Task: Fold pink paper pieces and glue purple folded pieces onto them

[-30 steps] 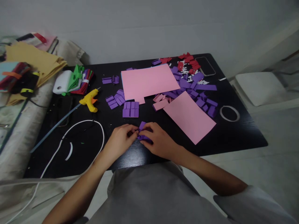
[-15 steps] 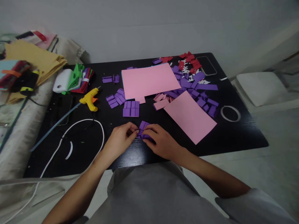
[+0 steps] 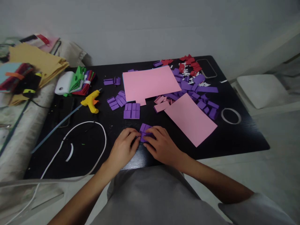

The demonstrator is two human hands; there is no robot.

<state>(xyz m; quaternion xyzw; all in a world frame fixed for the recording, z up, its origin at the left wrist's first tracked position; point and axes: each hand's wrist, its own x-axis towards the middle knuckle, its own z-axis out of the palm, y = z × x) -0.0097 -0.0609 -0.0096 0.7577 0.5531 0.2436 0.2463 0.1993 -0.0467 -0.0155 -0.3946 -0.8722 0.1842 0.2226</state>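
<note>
Purple folded paper (image 3: 143, 128), one piece, seemingly unfinished, lies by the six o'clock edge of the table (image 3: 241, 140), left hand (image 3: 125, 143) and right hand (image 3: 162, 145) clamped on its sides; matching square (image 3: 131, 111), apparently done, sits at its eleven o'clock; loose purple strips (image 3: 207, 89), seemingly unused, lie at two.

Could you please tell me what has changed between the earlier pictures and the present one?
More of the purple folded piece now shows between the hands. The fingers of the right hand have shifted slightly rightward on it; the left hand remains at its left edge. Nothing was visibly picked up or let go. The yellow glue gun and the angled pink sheet stayed in place.
</note>
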